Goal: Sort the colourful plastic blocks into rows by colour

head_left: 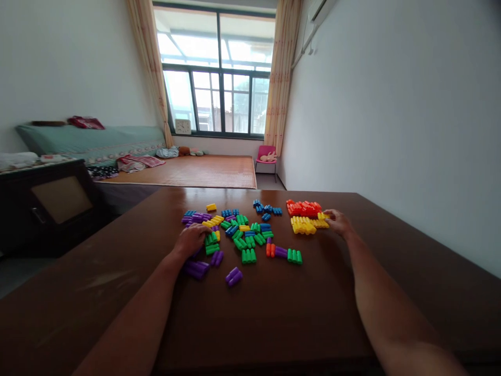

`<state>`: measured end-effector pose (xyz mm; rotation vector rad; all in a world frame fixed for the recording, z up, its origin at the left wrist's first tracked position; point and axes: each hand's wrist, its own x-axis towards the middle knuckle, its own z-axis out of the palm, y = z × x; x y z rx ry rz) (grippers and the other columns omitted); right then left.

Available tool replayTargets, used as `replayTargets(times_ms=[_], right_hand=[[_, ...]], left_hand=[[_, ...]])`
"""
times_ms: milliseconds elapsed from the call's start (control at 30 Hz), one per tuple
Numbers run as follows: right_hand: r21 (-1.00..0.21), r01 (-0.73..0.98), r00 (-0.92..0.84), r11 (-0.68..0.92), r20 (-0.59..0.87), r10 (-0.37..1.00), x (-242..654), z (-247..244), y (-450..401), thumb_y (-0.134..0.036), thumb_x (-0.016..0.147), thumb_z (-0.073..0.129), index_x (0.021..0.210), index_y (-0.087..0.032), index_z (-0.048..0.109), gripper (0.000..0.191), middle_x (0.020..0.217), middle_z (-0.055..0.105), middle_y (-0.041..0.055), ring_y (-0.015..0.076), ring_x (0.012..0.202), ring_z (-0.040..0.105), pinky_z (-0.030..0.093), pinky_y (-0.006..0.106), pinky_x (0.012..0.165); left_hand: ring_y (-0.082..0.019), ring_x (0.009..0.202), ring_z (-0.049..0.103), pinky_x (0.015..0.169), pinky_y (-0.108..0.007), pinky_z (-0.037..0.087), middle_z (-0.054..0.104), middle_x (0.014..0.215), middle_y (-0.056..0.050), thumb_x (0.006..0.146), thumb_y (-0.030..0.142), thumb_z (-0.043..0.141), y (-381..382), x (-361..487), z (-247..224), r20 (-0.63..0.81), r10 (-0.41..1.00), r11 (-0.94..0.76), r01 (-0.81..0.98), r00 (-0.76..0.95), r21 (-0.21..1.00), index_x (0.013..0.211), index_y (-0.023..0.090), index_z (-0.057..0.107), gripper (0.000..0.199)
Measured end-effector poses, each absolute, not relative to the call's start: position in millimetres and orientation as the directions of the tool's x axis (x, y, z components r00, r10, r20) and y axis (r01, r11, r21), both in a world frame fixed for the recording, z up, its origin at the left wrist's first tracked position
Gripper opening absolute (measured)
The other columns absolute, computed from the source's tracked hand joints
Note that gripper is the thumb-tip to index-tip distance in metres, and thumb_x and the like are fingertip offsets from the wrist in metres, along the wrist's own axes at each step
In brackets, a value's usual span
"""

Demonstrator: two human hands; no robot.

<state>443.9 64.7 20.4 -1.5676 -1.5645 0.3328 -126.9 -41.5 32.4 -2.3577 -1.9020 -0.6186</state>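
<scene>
My right hand [338, 223] pinches a yellow building block [322, 216] at the right end of a group of yellow blocks [303, 225]. Just behind that group, red blocks [304, 208] sit packed together. Over the left side of the mixed blocks, my left hand [191, 240] is bent with its fingertips at a green block [211, 238]; what lies under the fingers is hidden. Purple blocks [197, 269] lie beside its wrist, partly covered by the forearm. Green blocks [249, 256] and blue blocks [229, 213] are scattered between the two hands.
A joined red, purple and green row [281, 253] lies in front of the scattered blocks, and a purple piece [234, 277] sits nearer me. More blue blocks [266, 209] are at the back of the brown table [289, 324]. Beyond stand a bed [211, 169] and a pink chair [266, 154].
</scene>
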Motion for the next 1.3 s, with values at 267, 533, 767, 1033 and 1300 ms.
replayTargets(times_ms=[267,533,767,1033,1300], right_hand=[[-0.584,0.767,-0.011,0.264,0.4,0.916,434,6,65,-0.02,0.068,0.062,0.092,-0.021,0.067,0.025,0.103,0.072,0.006,0.0212,0.1,0.065,0.047,0.038,0.096],[-0.461,0.853,0.04,0.244,0.525,0.85,424,24,54,-0.016,0.07,0.055,0.093,-0.024,0.07,0.029,0.1,0.072,0.0033,0.0223,0.099,0.063,0.048,0.04,0.094],[-0.399,0.736,-0.29,0.546,0.543,0.788,295,61,18,-0.026,0.088,0.043,0.106,-0.019,0.066,0.029,0.103,0.07,0.0074,0.0194,0.091,0.064,0.049,0.035,0.086],[0.035,0.851,-0.525,0.524,0.106,0.844,147,75,-5,-0.053,0.093,0.04,0.106,-0.02,0.067,0.044,0.106,0.069,0.0144,0.0268,0.104,0.06,0.045,0.039,0.086],[-0.01,0.871,-0.491,0.491,-0.017,0.871,128,76,10,-0.049,0.086,0.054,0.109,-0.026,0.066,0.035,0.106,0.07,0.0098,0.0271,0.099,0.065,0.048,0.037,0.08]], left_hand=[[-0.022,0.103,0.062,0.09,-0.032,0.046,0.072,0.106,-0.002,0.083,0.022,0.042,-38,-132,27,0.363,0.907,-0.292,0.94,0.213,0.179,0.098,0.027,0.072,0.034],[-0.021,0.102,0.062,0.091,-0.032,0.046,0.072,0.105,-0.003,0.083,0.021,0.043,-43,-127,32,0.362,0.911,-0.28,0.941,0.197,0.192,0.098,0.026,0.073,0.034],[-0.02,0.101,0.062,0.09,-0.03,0.046,0.072,0.104,-0.002,0.084,0.021,0.045,-53,-118,40,0.336,0.928,-0.239,0.949,0.162,0.205,0.097,0.027,0.074,0.032],[-0.021,0.101,0.061,0.09,-0.031,0.046,0.072,0.105,-0.002,0.083,0.019,0.046,-56,-115,41,0.338,0.929,-0.236,0.943,0.148,0.235,0.097,0.027,0.074,0.032],[-0.022,0.098,0.062,0.088,-0.032,0.047,0.072,0.104,-0.004,0.085,0.021,0.046,-57,-115,41,0.345,0.926,-0.231,0.951,0.151,0.206,0.097,0.026,0.074,0.031]])
